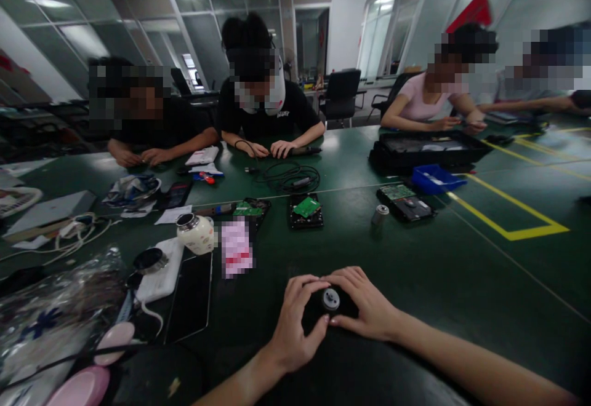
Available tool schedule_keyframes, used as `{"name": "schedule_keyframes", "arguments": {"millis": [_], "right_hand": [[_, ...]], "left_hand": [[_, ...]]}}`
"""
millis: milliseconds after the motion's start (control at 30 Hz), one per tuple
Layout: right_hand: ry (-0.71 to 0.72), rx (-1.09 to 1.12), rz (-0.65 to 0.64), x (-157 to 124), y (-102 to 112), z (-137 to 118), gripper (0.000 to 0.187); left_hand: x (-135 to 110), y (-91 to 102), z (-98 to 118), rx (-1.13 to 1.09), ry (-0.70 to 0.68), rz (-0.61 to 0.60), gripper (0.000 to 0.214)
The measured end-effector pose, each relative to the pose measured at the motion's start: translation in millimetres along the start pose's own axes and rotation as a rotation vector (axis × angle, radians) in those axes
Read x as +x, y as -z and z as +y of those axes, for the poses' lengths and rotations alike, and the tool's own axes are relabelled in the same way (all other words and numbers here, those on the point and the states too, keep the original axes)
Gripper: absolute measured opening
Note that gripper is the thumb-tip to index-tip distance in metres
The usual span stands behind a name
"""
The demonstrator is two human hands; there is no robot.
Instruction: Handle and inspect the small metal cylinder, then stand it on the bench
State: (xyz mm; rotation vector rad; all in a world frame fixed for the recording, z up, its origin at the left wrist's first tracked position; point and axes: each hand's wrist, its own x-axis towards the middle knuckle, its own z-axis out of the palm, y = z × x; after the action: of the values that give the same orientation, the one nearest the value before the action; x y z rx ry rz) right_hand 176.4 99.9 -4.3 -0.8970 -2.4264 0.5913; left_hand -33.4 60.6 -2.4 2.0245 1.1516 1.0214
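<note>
My left hand (295,320) and my right hand (367,307) meet near the table's front edge, both wrapped round a small black device (330,305) with a round silver hub (330,299) on top. Fingers of both hands curl over its sides, thumbs close beneath it. The body of the device is mostly hidden by my fingers. It rests low over the green table (415,252).
Opened hard drives with green circuit boards (305,209) (404,200) lie mid-table, beside a small metal cylinder (380,214). A tablet (189,298), white charger, ceramic jar (196,232) and plastic bags sit left. Several people work across the table; a blue tray (436,178) and black case stand right.
</note>
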Motion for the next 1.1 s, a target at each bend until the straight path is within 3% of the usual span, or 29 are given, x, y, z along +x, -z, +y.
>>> {"name": "schedule_keyframes", "arguments": {"millis": [233,500,633,767,900,1100], "right_hand": [[0.019,-0.134,-0.090,2.0,-2.7,0.2,0.059],[0.020,-0.113,-0.109,1.5,-2.0,1.4,0.057],[0.010,-0.108,-0.138,1.6,-1.0,2.5,0.055],[0.006,-0.087,-0.147,2.1,-0.5,3.1,0.056],[0.011,-0.078,-0.136,2.2,-0.5,2.9,0.060],[-0.008,-0.096,-0.149,2.8,0.9,0.8,0.056]], "left_hand": [[4.5,-4.8,-1.9,0.126,0.071,0.083,0.019],[24.7,8.2,9.3,0.152,0.059,0.137,0.013],[32.1,17.7,-7.7,0.271,0.081,0.230,0.018],[30.6,13.4,-32.4,0.419,0.139,0.175,0.016],[27.7,8.6,-42.2,0.452,0.168,0.133,0.021],[33.9,16.0,-19.5,0.349,0.170,0.149,0.010]]}}
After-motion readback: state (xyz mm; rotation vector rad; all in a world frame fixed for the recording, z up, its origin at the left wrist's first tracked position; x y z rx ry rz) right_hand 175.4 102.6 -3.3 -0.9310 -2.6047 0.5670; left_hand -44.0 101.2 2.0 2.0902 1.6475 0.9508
